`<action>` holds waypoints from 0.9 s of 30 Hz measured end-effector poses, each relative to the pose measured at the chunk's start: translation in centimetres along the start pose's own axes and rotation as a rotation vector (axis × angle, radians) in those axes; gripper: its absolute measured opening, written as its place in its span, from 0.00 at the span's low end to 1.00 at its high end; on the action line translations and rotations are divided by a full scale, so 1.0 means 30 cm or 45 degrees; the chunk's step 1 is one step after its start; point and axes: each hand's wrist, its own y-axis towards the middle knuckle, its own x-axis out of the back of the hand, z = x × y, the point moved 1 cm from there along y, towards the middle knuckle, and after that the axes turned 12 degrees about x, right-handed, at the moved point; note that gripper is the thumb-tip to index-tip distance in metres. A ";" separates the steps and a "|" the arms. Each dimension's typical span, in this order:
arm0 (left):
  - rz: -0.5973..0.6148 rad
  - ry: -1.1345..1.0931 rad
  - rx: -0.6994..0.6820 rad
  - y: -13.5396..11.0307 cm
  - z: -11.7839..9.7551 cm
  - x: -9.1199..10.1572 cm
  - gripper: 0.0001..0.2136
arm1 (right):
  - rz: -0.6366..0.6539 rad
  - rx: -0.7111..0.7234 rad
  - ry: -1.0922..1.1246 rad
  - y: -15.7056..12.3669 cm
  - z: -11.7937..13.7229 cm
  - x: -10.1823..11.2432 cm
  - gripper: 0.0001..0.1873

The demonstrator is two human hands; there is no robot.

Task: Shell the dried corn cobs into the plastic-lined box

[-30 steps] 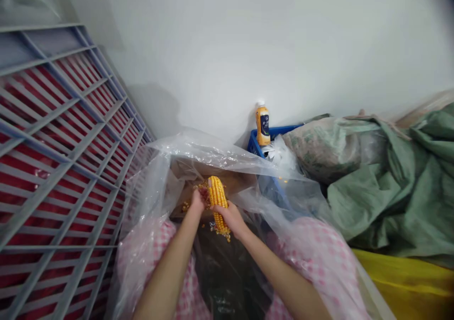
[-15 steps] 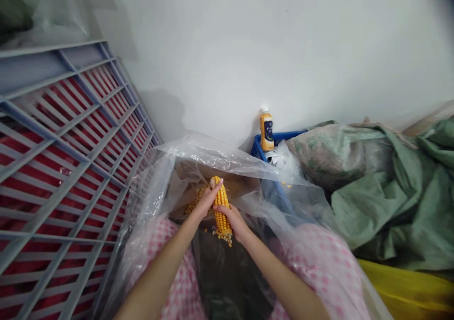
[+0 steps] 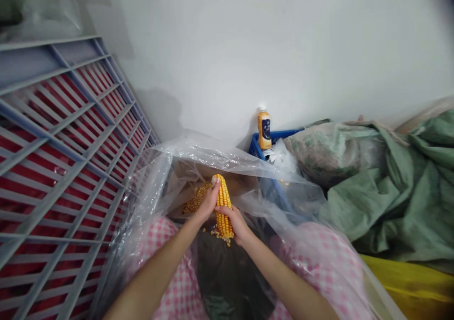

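Observation:
A yellow ear of corn (image 3: pixel 223 204) is held between both hands, its tip pointing away from me. My left hand (image 3: pixel 210 201) grips the upper left side, with the thumb near the tip. Lower down, my right hand (image 3: pixel 238 223) wraps the right side, its thumb across the kernels. Below the ear's near end lie several loose kernels (image 3: pixel 222 237). A pile of kernels (image 3: pixel 198 197) sits beyond my left hand, inside the clear plastic sheet (image 3: pixel 213 149) spread around my hands and over my knees.
At the left stands a tall grey-blue plastic crate (image 3: pixel 67 168) with red showing through its slats. A blue basket (image 3: pixel 253 145) and an orange bottle (image 3: pixel 264 130) are by the white wall (image 3: pixel 227 55). Green sacks (image 3: pixel 390 201) and a yellow bag (image 3: pixel 411 282) fill the right.
My left thumb has shifted down a little from the ear's tip. More of the kernel pile shows now. The view has moved slightly; both hands still hold the corn.

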 end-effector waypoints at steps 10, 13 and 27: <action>-0.033 0.366 -0.032 0.016 0.032 0.014 0.32 | -0.043 0.012 -0.010 -0.017 -0.003 -0.005 0.16; -0.026 0.301 -0.022 0.026 0.049 0.016 0.31 | -0.061 0.004 -0.022 -0.022 -0.006 -0.001 0.16; -0.044 0.135 0.145 0.058 0.043 0.019 0.13 | -0.157 -0.001 0.108 0.001 0.033 0.008 0.16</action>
